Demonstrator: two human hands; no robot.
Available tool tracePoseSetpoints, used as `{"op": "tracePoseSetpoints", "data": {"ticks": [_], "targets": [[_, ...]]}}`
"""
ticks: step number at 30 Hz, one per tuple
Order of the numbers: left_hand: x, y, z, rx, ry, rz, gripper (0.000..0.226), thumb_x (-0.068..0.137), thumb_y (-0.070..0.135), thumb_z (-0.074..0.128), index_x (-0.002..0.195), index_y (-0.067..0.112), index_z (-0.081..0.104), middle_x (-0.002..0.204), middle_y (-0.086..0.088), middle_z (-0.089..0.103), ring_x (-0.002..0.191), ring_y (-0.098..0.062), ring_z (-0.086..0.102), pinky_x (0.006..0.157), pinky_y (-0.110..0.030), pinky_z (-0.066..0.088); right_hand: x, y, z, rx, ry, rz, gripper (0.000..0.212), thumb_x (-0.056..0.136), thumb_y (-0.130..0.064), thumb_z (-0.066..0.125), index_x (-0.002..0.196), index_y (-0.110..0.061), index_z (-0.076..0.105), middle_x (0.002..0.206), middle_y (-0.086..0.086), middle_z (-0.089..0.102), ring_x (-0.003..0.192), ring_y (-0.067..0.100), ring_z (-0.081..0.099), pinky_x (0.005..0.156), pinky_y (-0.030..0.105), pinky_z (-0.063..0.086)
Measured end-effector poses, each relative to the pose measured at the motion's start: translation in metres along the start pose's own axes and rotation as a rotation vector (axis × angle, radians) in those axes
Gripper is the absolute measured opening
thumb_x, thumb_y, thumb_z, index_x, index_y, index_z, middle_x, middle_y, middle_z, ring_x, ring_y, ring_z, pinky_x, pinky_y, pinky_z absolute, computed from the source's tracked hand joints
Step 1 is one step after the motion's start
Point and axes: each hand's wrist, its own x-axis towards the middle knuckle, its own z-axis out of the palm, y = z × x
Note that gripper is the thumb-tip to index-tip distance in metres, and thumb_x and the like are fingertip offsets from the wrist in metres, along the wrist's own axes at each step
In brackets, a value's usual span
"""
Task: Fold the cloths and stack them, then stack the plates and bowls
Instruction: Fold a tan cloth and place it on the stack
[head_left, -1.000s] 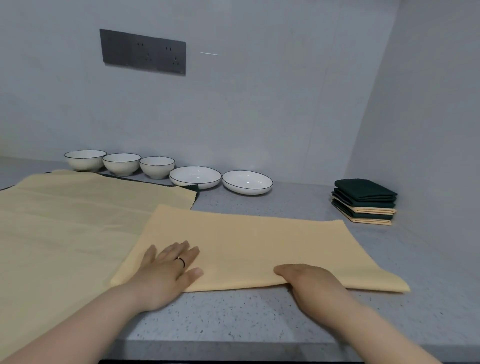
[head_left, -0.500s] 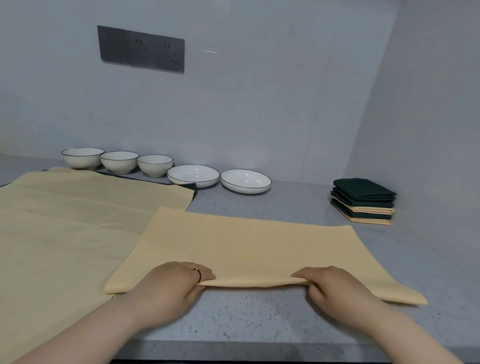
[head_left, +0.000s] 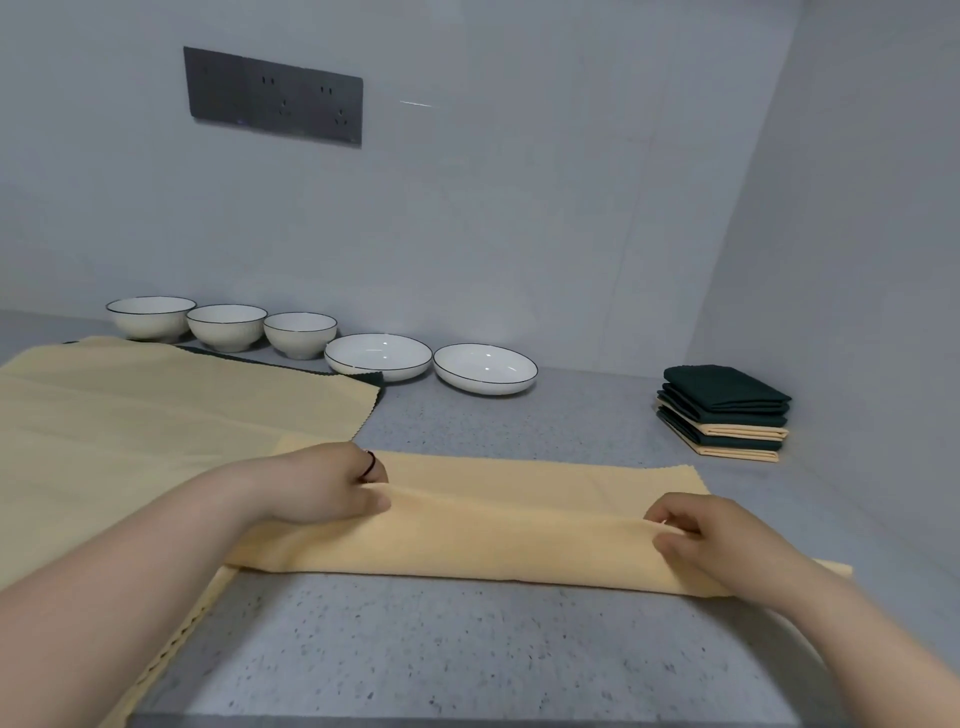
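Yellow cloth (head_left: 519, 525) lies across the counter (head_left: 467, 654) toward its near edge, centre to right, long side running L-R, doubled over w/ the fold nearest the person. L hand (head_left: 332, 486) pinches the lifted top layer at the cloth's left end, fingers curled over it, thumb on the near side, dark ring on one finger. R hand (head_left: 711, 535) pinches the same layer at the right end, fingers curled. Top layer sags a little btwn the hands, which are well apart; cloth's far edge lies flat beyond them. Left part of counter: larger yellow cloth (head_left: 156, 415) spread flat, reaching the near edge, w/ a dark green cloth (head_left: 370, 377) showing under its far edge. Along the back edge: 3 bowls (head_left: 227, 327) in a row, then 2 plates (head_left: 485, 368) to their right, all unstacked. Near the back right corner: stack of folded cloths (head_left: 727, 415), green & yellow layers. Socket panel (head_left: 272, 96) on the back wall.
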Motion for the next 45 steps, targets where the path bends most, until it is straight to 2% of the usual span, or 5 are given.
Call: {"op": "tracePoseSetpoints", "data": {"ticks": [7,15,21,37,45], "targets": [[0.033,-0.006,0.011,0.139,0.122,-0.160,0.033,0.099,0.029,0.034,0.066,0.026,0.037,0.083,0.003,0.047,0.083,-0.017,0.044,0.069,-0.023,0.031,0.043,0.003,-0.002,-0.084,0.005,0.039,0.019,0.096,-0.018,0.043,0.088,-0.027,0.057,0.092,-0.014,0.054,0.092,0.009,0.050,0.077,0.019,0.036],[0.070,-0.021,0.019,0.199,0.194,-0.212,0.035,0.100,0.026,0.027,0.128,0.019,0.046,0.133,0.001,0.050,0.121,-0.018,0.047,0.095,-0.024,0.037,0.097,-0.001,0.009,-0.178,-0.009,0.103,0.026,0.097,-0.018,0.037,0.113,-0.015,0.058,0.120,0.000,0.058,0.110,0.017,0.051,0.081,0.024,0.038],[0.084,-0.037,0.022,0.112,0.239,-0.205,0.034,0.099,0.026,0.030,0.127,0.025,0.050,0.132,0.004,0.052,0.121,-0.016,0.048,0.098,-0.024,0.039,0.122,0.004,0.014,-0.134,0.007,0.105,0.014,0.094,-0.017,0.043,0.090,-0.022,0.055,0.113,-0.001,0.061,0.094,0.012,0.051,0.081,0.024,0.041],[0.095,-0.045,0.023,0.141,0.409,-0.263,0.028,0.095,0.029,0.042,0.118,0.034,0.057,0.121,0.010,0.060,0.113,-0.013,0.053,0.075,-0.020,0.035,0.142,0.002,0.040,-0.260,0.236,0.101,0.028,0.094,-0.016,0.041,0.108,-0.022,0.063,0.117,-0.004,0.062,0.108,0.016,0.055,0.091,0.025,0.035],[0.090,-0.012,0.026,0.263,0.395,-0.072,0.038,0.099,0.024,0.025,0.132,0.024,0.045,0.144,0.017,0.037,0.136,-0.001,0.028,0.116,-0.027,0.003,0.143,0.002,0.045,-0.190,0.216,0.106,0.028,0.094,-0.013,0.040,0.111,-0.017,0.063,0.120,0.001,0.060,0.109,0.017,0.053,0.083,0.024,0.040]]}}
